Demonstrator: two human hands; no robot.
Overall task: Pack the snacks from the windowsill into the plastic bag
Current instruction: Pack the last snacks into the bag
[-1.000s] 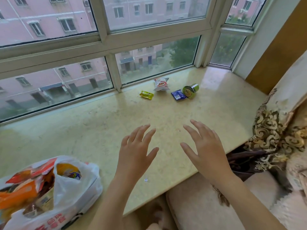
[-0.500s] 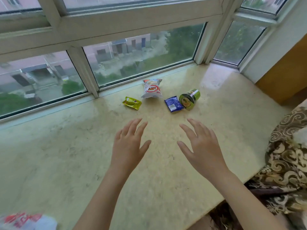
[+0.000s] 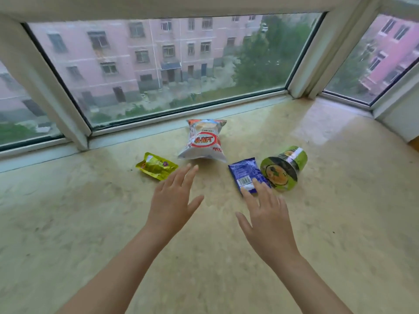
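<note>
Over windowsill [image 3: 90, 223], both hands flat; right hand [image 3: 265, 220] seemingly brushes blue packet [image 3: 246, 174].

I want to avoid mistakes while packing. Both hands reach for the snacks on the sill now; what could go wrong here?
1. The green cup lies on its side beside the blue packet; a nudge from the right hand could set it rolling.
2. The white chip bag looks puffy, so a hard squeeze from the left hand might crush it.
3. The plastic bag is out of view, so a long carry risks drops.
</note>
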